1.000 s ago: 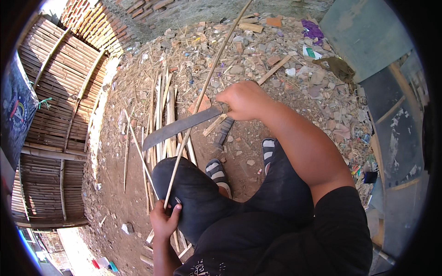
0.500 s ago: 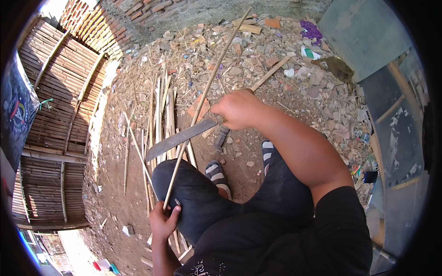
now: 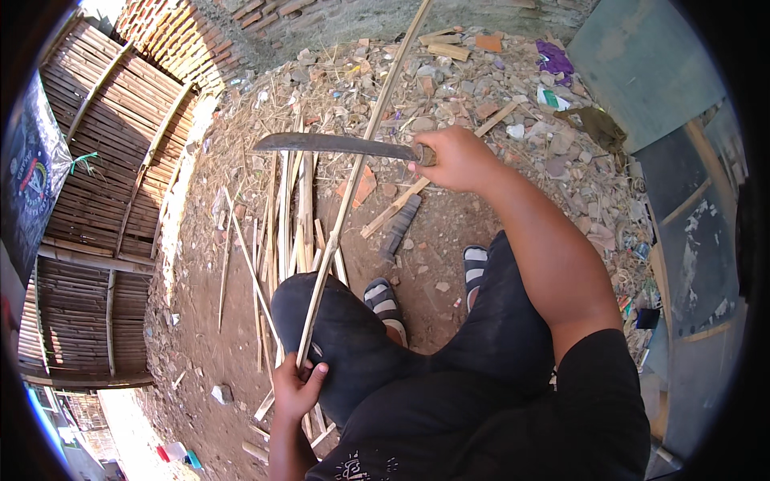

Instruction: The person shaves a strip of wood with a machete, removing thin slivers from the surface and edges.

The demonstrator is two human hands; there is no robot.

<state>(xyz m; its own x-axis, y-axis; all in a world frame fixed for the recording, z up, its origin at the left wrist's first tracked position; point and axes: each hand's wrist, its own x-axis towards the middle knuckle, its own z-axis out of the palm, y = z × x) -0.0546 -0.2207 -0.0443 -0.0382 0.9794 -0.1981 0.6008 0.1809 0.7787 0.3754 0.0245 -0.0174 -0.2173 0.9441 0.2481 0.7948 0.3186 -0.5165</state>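
Note:
A long bamboo strip (image 3: pixel 346 192) slants from beside my left thigh up past the top of the picture. Its lower end is in my left hand (image 3: pixel 297 386), closed around it next to my knee. My right hand (image 3: pixel 459 159) grips the handle of a machete (image 3: pixel 337 143), held well out in front of me. The dark blade points left and crosses the strip; whether it touches the strip I cannot tell. Beyond my left knee lies a pile of split bamboo strips (image 3: pixel 290 216) on the ground.
Rubble and dry straw (image 3: pixel 473 104) cover the ground ahead. A dark worn block (image 3: pixel 400 230) and a flat wooden slat (image 3: pixel 395 207) lie before my sandalled feet (image 3: pixel 385 303). A bamboo wall (image 3: pixel 104 136) stands left, grey panels (image 3: pixel 650 72) right, a brick wall (image 3: pixel 172 40) behind.
The machete has moved farther from me along the strip, and its blade has swung from slanting to nearly level. The strip has turned slightly in my left hand, which stays near my knee.

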